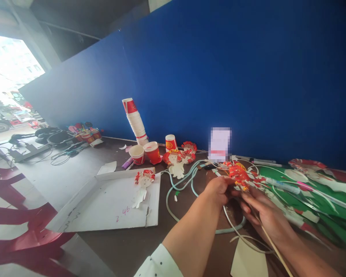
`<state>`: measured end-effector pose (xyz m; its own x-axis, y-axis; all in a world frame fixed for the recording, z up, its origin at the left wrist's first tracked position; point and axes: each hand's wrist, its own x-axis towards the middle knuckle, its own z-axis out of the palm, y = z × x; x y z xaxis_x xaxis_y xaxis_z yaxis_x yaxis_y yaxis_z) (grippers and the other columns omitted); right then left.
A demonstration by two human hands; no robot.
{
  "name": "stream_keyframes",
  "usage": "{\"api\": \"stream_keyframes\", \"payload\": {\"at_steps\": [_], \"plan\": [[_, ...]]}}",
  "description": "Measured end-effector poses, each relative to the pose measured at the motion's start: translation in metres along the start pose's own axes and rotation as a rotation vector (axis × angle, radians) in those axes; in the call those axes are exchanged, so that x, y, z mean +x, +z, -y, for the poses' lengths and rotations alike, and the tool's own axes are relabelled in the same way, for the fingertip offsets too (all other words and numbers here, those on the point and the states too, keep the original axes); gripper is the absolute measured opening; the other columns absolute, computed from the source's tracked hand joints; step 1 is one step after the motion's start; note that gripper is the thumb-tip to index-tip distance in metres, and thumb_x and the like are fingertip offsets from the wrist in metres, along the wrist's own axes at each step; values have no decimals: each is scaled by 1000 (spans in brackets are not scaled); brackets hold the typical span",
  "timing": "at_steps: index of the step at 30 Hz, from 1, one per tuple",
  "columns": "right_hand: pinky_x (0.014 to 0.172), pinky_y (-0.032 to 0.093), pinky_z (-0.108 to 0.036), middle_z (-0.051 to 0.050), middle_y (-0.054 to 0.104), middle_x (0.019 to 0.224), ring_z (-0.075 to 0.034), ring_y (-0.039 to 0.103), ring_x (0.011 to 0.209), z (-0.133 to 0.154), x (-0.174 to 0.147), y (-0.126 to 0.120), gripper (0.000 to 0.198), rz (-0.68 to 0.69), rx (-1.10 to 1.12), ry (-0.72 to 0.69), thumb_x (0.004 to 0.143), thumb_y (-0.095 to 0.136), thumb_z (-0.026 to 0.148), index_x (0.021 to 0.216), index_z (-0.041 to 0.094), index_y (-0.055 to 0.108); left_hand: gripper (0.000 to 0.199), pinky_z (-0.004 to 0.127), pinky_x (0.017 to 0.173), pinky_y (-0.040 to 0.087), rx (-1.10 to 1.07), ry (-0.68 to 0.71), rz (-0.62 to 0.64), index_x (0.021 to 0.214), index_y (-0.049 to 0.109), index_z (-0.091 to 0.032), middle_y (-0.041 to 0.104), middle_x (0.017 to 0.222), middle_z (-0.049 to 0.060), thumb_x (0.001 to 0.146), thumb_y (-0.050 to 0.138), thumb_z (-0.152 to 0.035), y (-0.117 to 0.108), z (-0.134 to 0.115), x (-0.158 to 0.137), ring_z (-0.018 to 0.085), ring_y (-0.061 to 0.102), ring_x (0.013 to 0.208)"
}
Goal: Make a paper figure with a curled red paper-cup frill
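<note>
At the right of centre, my left hand is closed with its fingertips at a red paper cutout with gold bits. Facing it, my right hand has its thumb and fingers closed around a thin pale stick, which slants down toward me. The stick's upper end meets the lower side of the red cutout; the exact join is hidden by the fingers. Under and behind both hands run looped pale cables. To the left, a white paper figure with red curls lies on a white box lid.
A leaning stack of paper cups, loose red cups and more paper figures stand or lie along the blue wall. Scraps and pens cover a green mat at right. Red stools stand at left.
</note>
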<state>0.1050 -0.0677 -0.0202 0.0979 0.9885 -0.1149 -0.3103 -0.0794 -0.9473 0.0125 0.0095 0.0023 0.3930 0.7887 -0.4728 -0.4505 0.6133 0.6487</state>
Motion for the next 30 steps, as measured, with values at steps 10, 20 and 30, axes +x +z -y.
{"api": "stream_keyframes", "payload": {"at_steps": [10, 20, 30], "plan": [[32, 21, -12, -4, 64, 88, -5, 36, 49, 3, 0, 2, 39, 11, 72, 49, 71, 70, 32, 108, 24, 62, 19, 17, 33, 21, -19, -74, 24, 53, 49, -12, 46, 47, 0, 71, 53, -4, 1, -2, -2, 3, 27, 33], [29, 19, -10, 1, 52, 57, -6, 32, 43, 6, 2, -4, 38, -39, 175, 103, 69, 71, 24, 107, 25, 62, 15, 19, 41, 34, 111, 95, -75, 72, 55, -12, 53, 58, -1, 70, 69, -16, -6, 1, 8, 6, 43, 39], [27, 22, -8, -9, 68, 88, -5, 37, 46, 13, 4, -14, 35, -2, 249, 261, 65, 72, 16, 100, 24, 68, 28, 18, 57, 43, 273, 188, -6, 92, 67, -13, 64, 74, 3, 64, 67, -9, -20, -17, 2, 8, 56, 60]]}}
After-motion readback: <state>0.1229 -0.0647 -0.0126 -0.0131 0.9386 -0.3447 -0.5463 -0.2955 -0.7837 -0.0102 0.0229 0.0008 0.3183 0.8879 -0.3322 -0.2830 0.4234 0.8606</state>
